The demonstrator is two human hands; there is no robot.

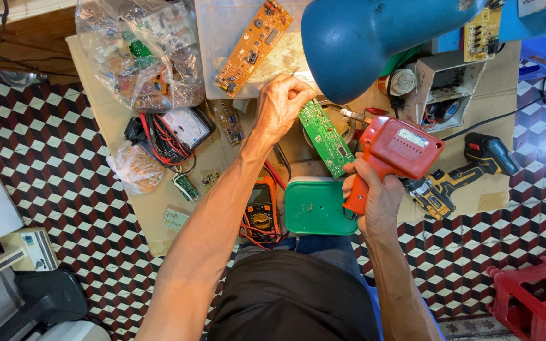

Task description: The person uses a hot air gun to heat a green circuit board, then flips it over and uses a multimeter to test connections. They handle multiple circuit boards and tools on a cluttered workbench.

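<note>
The left hand (280,104) holds the top end of a long green circuit board (325,137). Its grip is closed on the board, with the fingers curled tight around the end. The board hangs at a slant, a little above the cardboard sheet (153,208) that lies on the tiled floor (45,145).

The right hand (374,199) has its grip closed on the handle of an orange soldering gun (394,155). The front of the gun sits just beside the lower part of the green board, but I cannot tell if they touch.

Under the two hands lies a green plastic lid (314,208). Just left of it is an orange meter (261,213) with red wires. Farther left there is a round-dial meter (184,128) and a small clear bag (135,167). At the top of the sheet, a long orange circuit board (253,45) rests on a clear tray (213,38), next to a big clear bag of parts (140,50). A blue lamp shade (361,38) hangs over the work. To the right of the gun lies a yellow and black drill (459,180). A red stool (535,303) stands in the bottom right corner.
</note>
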